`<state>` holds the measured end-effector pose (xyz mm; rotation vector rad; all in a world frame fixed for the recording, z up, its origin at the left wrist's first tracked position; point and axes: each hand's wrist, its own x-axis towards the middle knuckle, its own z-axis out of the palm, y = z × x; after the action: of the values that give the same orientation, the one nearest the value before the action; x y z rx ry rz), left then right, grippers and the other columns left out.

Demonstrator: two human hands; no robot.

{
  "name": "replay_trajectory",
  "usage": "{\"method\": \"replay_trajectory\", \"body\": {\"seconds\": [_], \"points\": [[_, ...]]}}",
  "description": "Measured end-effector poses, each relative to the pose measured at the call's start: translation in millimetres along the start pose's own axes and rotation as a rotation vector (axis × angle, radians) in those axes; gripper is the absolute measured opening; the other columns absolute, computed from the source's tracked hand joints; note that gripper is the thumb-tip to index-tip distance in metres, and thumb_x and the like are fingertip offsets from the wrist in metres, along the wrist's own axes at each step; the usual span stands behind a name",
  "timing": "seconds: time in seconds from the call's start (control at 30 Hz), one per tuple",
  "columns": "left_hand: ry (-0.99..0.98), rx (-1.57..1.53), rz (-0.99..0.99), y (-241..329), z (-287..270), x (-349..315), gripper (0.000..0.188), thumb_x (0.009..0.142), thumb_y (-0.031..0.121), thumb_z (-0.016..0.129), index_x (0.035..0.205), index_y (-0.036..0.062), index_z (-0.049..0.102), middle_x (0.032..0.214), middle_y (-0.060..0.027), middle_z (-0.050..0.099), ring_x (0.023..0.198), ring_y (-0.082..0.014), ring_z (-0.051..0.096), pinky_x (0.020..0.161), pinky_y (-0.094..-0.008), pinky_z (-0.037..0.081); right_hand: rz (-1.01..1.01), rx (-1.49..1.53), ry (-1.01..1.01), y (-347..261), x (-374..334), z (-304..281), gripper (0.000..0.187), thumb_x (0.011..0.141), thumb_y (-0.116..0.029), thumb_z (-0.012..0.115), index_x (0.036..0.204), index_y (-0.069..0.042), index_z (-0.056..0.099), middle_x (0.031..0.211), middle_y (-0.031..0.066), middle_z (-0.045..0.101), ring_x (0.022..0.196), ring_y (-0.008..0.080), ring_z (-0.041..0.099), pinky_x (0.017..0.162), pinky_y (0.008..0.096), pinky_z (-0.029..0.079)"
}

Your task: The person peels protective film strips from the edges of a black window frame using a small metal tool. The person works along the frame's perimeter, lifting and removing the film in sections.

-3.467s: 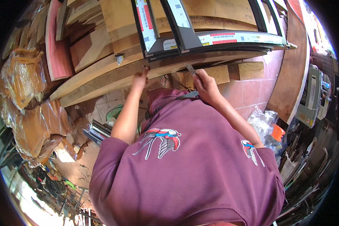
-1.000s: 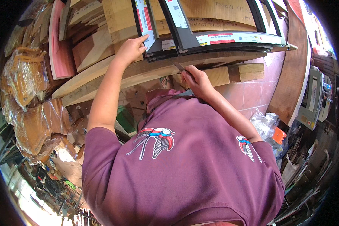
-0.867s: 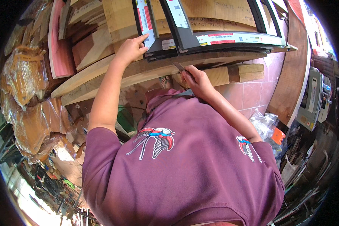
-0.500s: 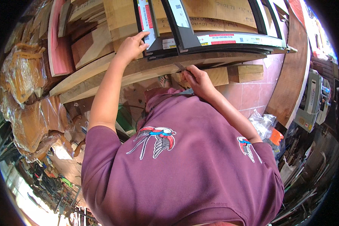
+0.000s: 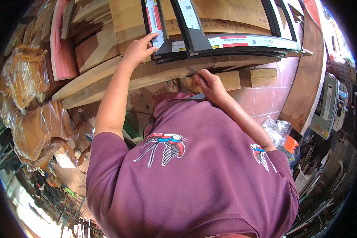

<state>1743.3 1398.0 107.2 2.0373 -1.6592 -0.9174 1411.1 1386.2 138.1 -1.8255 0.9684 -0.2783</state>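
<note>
A person in a maroon shirt (image 5: 194,178) leans over a stack of long wooden planks (image 5: 119,77), seen from above the head. The left hand (image 5: 139,49) reaches up and rests on the near corner of a black frame (image 5: 174,43) that lies across the planks; the fingers curl over its edge, seemingly steadying it so it does not slide. The grip is loose and partly closed on the frame corner. A second black frame bar (image 5: 194,27) with white and red labels crosses it at an angle, and a long labelled strip (image 5: 254,41) runs along the front edge of the stack toward the right.

The right hand (image 5: 210,85) sits lower, at the front edge of the planks just beneath the frames. Its fingers pinch a small thin grey tool (image 5: 191,70), pointed up toward the underside of the frames; what kind of tool cannot be made out.

A short wooden block (image 5: 258,77) lies to the right on the pink tiled floor (image 5: 265,99). Bundles wrapped in clear plastic (image 5: 31,107) crowd the left side, a curved wooden board (image 5: 309,79) stands at the right, and a crumpled plastic bag (image 5: 277,131) lies near the right elbow.
</note>
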Motion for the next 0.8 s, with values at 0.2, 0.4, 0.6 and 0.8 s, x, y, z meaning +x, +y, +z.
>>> {"method": "replay_trajectory", "body": {"seconds": [0.2,0.4,0.6,0.8], "points": [[0.224,-0.009,0.067,6,-2,-12,0.029,0.094,0.030,0.066,0.118,0.0139,0.068,0.097,-0.0085,0.072,0.088,-0.0293,0.069,0.078,-0.0422,0.054,0.006,-0.015,-0.009,2,-2,2,0.016,0.103,-0.016,0.059,0.104,0.000,0.059,0.082,0.0126,0.067,0.075,0.0199,0.064,0.071,0.0329,0.052],[0.133,0.413,0.366,12,-4,-18,0.015,0.087,0.019,0.070,0.097,0.0082,0.070,0.097,-0.0093,0.071,0.085,-0.0318,0.069,0.076,-0.0442,0.055,-0.010,0.024,0.005,-1,-3,1,0.018,0.100,-0.019,0.061,0.101,-0.001,0.059,0.083,0.0225,0.065,0.078,0.0410,0.065,0.069,0.0431,0.051],[0.061,0.721,0.429,31,0,-7,0.006,0.082,0.008,0.065,0.086,0.0039,0.068,0.086,-0.0148,0.071,0.075,-0.0337,0.071,0.068,-0.0422,0.057,-0.041,-0.006,0.002,-4,-2,2,0.018,0.101,-0.017,0.061,0.102,0.000,0.059,0.083,0.0193,0.067,0.077,0.0342,0.066,0.071,0.0399,0.051],[-0.041,0.878,0.497,45,6,-1,0.003,0.081,0.007,0.063,0.080,0.0056,0.066,0.078,-0.0166,0.069,0.073,-0.0293,0.073,0.061,-0.0388,0.055,-0.038,0.013,0.039,1,-6,4,0.016,0.102,-0.015,0.059,0.101,0.001,0.059,0.082,0.0135,0.067,0.075,0.0213,0.064,0.071,0.0340,0.051]]}}
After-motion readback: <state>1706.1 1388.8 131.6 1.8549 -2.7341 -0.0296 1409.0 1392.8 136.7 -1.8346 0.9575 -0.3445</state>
